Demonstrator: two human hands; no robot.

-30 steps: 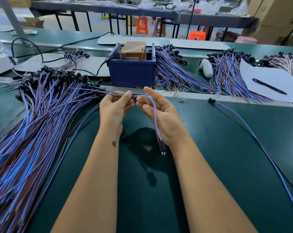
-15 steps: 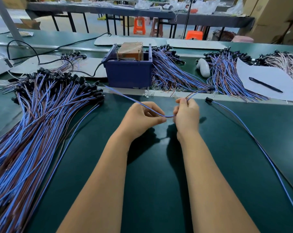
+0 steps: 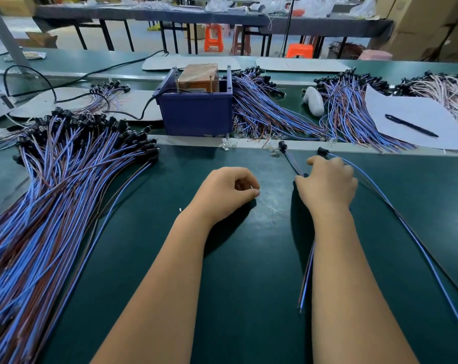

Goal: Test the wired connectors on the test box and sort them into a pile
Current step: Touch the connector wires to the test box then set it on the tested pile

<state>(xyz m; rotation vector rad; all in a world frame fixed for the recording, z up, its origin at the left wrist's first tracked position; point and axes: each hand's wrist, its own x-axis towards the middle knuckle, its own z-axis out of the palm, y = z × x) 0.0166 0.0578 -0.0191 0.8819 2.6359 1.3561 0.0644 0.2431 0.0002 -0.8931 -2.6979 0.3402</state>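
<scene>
Right hand (image 3: 327, 183): lying on a wire (image 3: 291, 161), fingers curled; actual grip cannot be told.
Left hand (image 3: 226, 191): loosely curled, empty.
Technique: lay wire parallel beside its neighbour (image 3: 396, 211), plugs aligned.

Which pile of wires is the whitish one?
The pale pile at the far right, beyond the paper; the other piles are blue and brown.

We see the test box (image 3: 196, 114), a dark blue open-top bin with a brown block inside, at the worktop's back centre. The big pile of blue-brown wired connectors (image 3: 52, 195) fans along the left. Two loose wired connectors (image 3: 284, 147) lie at right, black heads toward the box.
</scene>
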